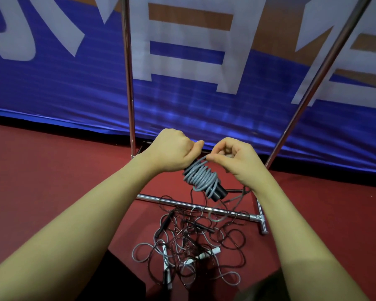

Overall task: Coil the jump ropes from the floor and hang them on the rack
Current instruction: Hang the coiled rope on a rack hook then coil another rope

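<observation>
Ahead, I see a blue banner with white lettering (74,88) behind the chrome tube rack (129,83), whose base bar lies on the dark red floor (41,170). Below it sits a tangled pile of thin jump ropes (195,242), grey and dark, well apart from my hands. My left hand (172,152) grips black handles wrapped in a grey rope coil (201,177). My right hand (237,159) pinches the coil's loose strand, fingers curled.
</observation>
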The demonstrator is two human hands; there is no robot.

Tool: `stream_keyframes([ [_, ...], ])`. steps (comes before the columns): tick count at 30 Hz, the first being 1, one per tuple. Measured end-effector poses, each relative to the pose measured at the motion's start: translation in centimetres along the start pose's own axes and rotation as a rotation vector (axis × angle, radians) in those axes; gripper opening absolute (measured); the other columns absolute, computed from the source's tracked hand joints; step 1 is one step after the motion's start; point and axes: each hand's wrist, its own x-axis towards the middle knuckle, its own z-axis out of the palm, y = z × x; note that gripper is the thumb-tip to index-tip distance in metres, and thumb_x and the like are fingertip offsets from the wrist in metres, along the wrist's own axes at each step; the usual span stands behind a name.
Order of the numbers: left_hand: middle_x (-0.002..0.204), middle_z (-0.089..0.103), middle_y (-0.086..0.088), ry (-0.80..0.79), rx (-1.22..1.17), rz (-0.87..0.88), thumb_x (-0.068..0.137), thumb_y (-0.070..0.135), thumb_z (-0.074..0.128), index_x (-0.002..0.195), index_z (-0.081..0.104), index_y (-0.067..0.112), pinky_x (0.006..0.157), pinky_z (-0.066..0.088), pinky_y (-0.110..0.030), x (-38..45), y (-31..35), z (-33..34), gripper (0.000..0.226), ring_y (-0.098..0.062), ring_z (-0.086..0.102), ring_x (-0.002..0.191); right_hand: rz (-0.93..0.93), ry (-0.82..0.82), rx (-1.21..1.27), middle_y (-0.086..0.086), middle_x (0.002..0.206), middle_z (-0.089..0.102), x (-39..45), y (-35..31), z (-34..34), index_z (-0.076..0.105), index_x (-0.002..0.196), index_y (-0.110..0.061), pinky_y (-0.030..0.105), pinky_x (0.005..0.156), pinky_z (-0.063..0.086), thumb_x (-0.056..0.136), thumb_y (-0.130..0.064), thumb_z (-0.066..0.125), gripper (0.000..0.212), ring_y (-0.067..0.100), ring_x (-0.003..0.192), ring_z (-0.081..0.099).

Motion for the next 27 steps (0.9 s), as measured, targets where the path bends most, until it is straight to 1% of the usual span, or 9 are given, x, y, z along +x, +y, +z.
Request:
stream_keyframes([
  [4,0.037,0.029,-0.006,-0.083,-0.242,-0.280,0.088,0.043,0.029,0.041,0.026,0.017,0.051,0.025,-0.033,0.6,0.6,-1.6,0.054,-0.024,0.026,0.043,-0.052,0.079,0.110,-0.002,0.065,0.055,0.3,-0.2,0.7,0.060,0.074,-0.017,0.016,0.055,0.038,0.083,-0.008,0.069,0.015,0.008,0.058,0.048],
  [8,0.040,0.025,0.008,0.033,-0.763,-0.605,0.093,0.030,0.037,0.040,0.034,0.022,0.047,0.025,-0.024,1.2,0.8,-2.1,0.054,-0.007,0.022,0.042,-0.051,0.126,0.154,-0.011,0.051,0.051,0.7,-0.6,1.0,0.055,0.069,-0.014,0.019,0.049,0.032,0.083,0.000,0.065,0.022,0.002,0.048,0.040],
  [11,0.047,0.033,0.005,0.129,-0.765,-0.821,0.097,0.016,0.046,0.061,0.030,0.021,0.041,0.025,-0.016,2.0,0.5,-1.7,0.040,-0.005,0.026,0.040,-0.070,0.123,0.055,-0.017,0.045,0.049,0.6,-0.3,1.3,0.057,0.069,-0.014,0.016,0.050,0.030,0.092,-0.009,0.058,0.023,-0.001,0.043,0.040],
  [13,0.055,0.045,0.001,0.194,-0.862,-1.057,0.100,0.022,0.042,0.067,0.035,0.018,0.044,0.035,-0.019,2.5,0.6,-1.4,0.034,-0.007,0.038,0.047,-0.073,0.100,0.020,-0.021,0.046,0.051,0.7,-0.1,1.8,0.060,0.072,-0.019,0.010,0.053,0.031,0.096,-0.012,0.053,0.026,-0.003,0.046,0.045],
  [16,0.041,0.039,0.000,0.254,-1.008,-1.256,0.102,0.039,0.028,0.068,0.040,0.011,0.035,0.023,-0.018,2.7,1.2,-0.8,0.045,-0.013,0.033,0.032,-0.102,0.073,-0.073,-0.018,0.047,0.050,0.9,0.5,3.0,0.064,0.078,-0.020,0.012,0.055,0.032,0.096,-0.016,0.053,0.022,-0.002,0.048,0.043],
  [18,0.036,0.033,0.004,0.271,-0.985,-1.328,0.102,0.044,0.025,0.060,0.035,0.011,0.035,0.020,-0.018,2.5,0.9,-0.4,0.055,-0.010,0.027,0.026,-0.101,0.022,-0.153,-0.012,0.050,0.048,0.9,0.7,3.8,0.066,0.079,-0.018,0.015,0.055,0.033,0.096,-0.018,0.052,0.022,0.000,0.047,0.042],
  [20,0.048,0.041,-0.003,0.267,-0.876,-1.373,0.101,0.047,0.026,0.059,0.042,0.004,0.041,0.025,-0.027,2.2,0.3,0.0,0.062,-0.016,0.035,0.035,-0.088,-0.043,-0.194,-0.008,0.054,0.048,0.8,0.6,4.5,0.066,0.080,-0.006,0.014,0.053,0.033,0.098,-0.019,0.050,0.027,0.002,0.045,0.043],
  [24,0.099,0.064,-0.025,0.191,-0.581,-1.390,0.100,0.050,0.023,0.103,0.060,-0.008,0.070,0.042,-0.038,1.4,-0.8,1.2,0.069,-0.036,0.059,0.082,-0.117,-0.127,-0.227,-0.005,0.053,0.049,0.6,0.2,5.4,0.064,0.081,0.004,0.018,0.055,0.035,0.098,-0.018,0.048,0.032,0.004,0.047,0.042],
  [27,0.106,0.064,-0.021,0.092,-0.394,-1.333,0.102,0.046,0.018,0.105,0.060,-0.007,0.077,0.037,-0.037,1.2,-1.0,1.4,0.067,-0.034,0.057,0.094,-0.086,-0.171,-0.211,-0.006,0.052,0.047,0.7,0.0,5.8,0.067,0.087,0.001,0.018,0.052,0.035,0.097,-0.018,0.050,0.027,0.003,0.047,0.041],
])
